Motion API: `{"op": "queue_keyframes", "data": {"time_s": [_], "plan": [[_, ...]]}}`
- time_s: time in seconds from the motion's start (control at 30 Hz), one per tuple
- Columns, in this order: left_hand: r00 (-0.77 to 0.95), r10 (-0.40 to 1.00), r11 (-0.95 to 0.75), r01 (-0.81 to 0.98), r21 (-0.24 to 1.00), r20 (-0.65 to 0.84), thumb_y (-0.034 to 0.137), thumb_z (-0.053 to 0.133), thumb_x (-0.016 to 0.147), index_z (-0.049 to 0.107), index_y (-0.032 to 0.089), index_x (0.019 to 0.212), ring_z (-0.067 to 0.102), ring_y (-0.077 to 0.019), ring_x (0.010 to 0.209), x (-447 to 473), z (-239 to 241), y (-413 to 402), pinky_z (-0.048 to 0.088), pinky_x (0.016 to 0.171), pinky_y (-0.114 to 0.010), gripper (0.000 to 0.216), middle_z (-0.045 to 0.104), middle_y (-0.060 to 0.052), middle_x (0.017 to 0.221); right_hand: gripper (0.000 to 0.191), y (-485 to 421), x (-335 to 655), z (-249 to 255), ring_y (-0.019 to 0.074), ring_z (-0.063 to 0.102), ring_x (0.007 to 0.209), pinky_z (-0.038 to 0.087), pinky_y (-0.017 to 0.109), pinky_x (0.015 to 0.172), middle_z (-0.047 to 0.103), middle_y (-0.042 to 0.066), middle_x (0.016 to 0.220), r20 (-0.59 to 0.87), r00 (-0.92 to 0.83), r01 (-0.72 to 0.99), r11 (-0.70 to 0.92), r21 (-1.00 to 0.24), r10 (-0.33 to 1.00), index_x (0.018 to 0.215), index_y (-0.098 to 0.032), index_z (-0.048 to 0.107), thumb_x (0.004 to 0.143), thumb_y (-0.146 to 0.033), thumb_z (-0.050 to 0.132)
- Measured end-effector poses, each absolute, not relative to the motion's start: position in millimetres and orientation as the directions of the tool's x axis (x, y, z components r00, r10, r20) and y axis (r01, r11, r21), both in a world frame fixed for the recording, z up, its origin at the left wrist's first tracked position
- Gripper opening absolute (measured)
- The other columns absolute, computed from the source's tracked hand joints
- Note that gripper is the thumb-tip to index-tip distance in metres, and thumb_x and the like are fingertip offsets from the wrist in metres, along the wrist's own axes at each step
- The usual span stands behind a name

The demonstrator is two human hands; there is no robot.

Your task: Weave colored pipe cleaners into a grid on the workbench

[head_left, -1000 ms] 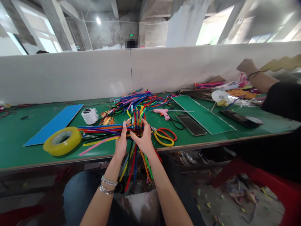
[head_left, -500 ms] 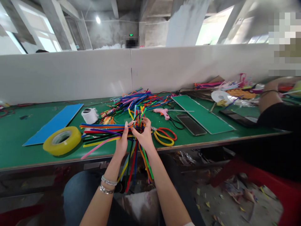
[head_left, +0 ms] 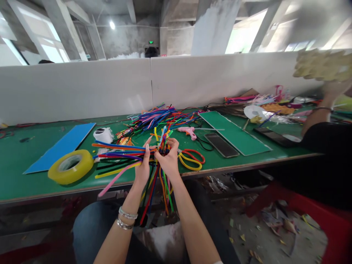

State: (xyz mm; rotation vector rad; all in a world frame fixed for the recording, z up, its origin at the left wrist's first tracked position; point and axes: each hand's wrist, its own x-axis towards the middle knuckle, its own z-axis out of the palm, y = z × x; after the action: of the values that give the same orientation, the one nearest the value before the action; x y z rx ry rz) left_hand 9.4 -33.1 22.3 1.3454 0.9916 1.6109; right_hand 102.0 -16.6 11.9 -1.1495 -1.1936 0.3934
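Between my hands is a woven cluster of colourful pipe cleaners [head_left: 121, 156], their long ends sticking out to the left and hanging down past the table edge. My left hand [head_left: 143, 165] is closed on the left side of the cluster, with blue, orange, purple, black, yellow and pink ends passing behind its fingers. My right hand [head_left: 169, 157] grips the crossing point, thumb and fingers pinched round it. Short ends poke up above the fingers. Just right of my right hand lie scissors [head_left: 191, 159] with red and yellow handles. The exact weave is partly hidden by my fingers.
A yellow tape roll [head_left: 89, 165], blue board [head_left: 63, 146] and white thread spool [head_left: 103, 135] lie left. Behind is a pipe-cleaner pile [head_left: 156, 117]. A pink glue gun [head_left: 188, 132], phone [head_left: 221, 145] and green board [head_left: 235, 134] lie right. A co-worker's arm [head_left: 319, 117] is far right.
My hands still grip the cluster, which has tilted slightly; the hanging ends swung left and the pink end dropped lower. The co-worker's hand has lifted a yellowish bumpy piece into view.
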Motion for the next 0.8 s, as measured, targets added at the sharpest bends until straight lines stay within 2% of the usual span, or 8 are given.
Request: {"op": "queue_keyframes", "data": {"time_s": [0.17, 0.3, 0.47, 0.63, 0.8], "plan": [[-0.157, 0.940, -0.328, -0.163, 0.931, 0.304, 0.051, 0.048, 0.083, 0.064, 0.022, 0.107, 0.051, -0.0203, 0.115, 9, 22, -31, 0.035, 0.103, -0.033, 0.041, 0.065, -0.003, 0.111, 0.055, -17, 106, 13, 0.0168, 0.054, 0.093, 0.045, 0.031, 0.080, 0.051, 0.004, 0.101, 0.510, 0.362, 0.314, 0.413, -0.855, 0.780, 0.108, -0.021, 0.037, 0.062, -0.029, 0.066], [-0.180, 0.969, -0.232, -0.450, 0.863, 0.166, 0.051, 0.054, 0.079, 0.067, 0.021, 0.099, 0.054, -0.0218, 0.112, 8, 19, -26, 0.041, 0.098, -0.035, 0.038, 0.064, -0.003, 0.114, 0.060, -22, 108, 16, 0.0194, 0.053, 0.098, 0.044, 0.034, 0.085, 0.053, 0.006, 0.103, 0.544, 0.303, 0.367, 0.431, -0.825, 0.783, 0.112, -0.020, 0.039, 0.064, -0.038, 0.069], [-0.150, 0.986, -0.154, -0.669, 0.727, 0.071, 0.048, 0.055, 0.080, 0.067, 0.021, 0.099, 0.061, -0.0198, 0.102, 5, 19, -19, 0.042, 0.097, -0.035, 0.035, 0.068, -0.004, 0.105, 0.047, -44, 113, 24, 0.0203, 0.050, 0.105, 0.039, 0.039, 0.093, 0.052, 0.009, 0.112, 0.643, 0.285, 0.442, 0.498, -0.746, 0.710, 0.115, -0.019, 0.043, 0.075, -0.035, 0.060], [-0.145, 0.989, -0.135, -0.735, 0.665, 0.040, 0.044, 0.046, 0.087, 0.062, 0.023, 0.110, 0.060, -0.0182, 0.104, 1, 24, -19, 0.041, 0.099, -0.035, 0.035, 0.068, -0.003, 0.106, 0.063, -60, 109, 21, 0.0253, 0.038, 0.123, 0.027, 0.047, 0.104, 0.048, 0.011, 0.125, 0.681, 0.162, 0.601, 0.476, -0.642, 0.714, 0.124, -0.021, 0.038, 0.070, -0.037, 0.064], [-0.035, 0.994, -0.094, -0.729, 0.678, 0.101, 0.045, 0.044, 0.088, 0.057, 0.026, 0.118, 0.056, -0.0198, 0.110, -1, 25, -24, 0.038, 0.102, -0.038, 0.038, 0.064, -0.003, 0.114, 0.075, -58, 100, 15, 0.0281, 0.029, 0.130, 0.021, 0.052, 0.106, 0.035, 0.013, 0.138, 0.607, 0.183, 0.649, 0.369, -0.666, 0.773, 0.130, -0.021, 0.032, 0.066, -0.042, 0.064]]}}
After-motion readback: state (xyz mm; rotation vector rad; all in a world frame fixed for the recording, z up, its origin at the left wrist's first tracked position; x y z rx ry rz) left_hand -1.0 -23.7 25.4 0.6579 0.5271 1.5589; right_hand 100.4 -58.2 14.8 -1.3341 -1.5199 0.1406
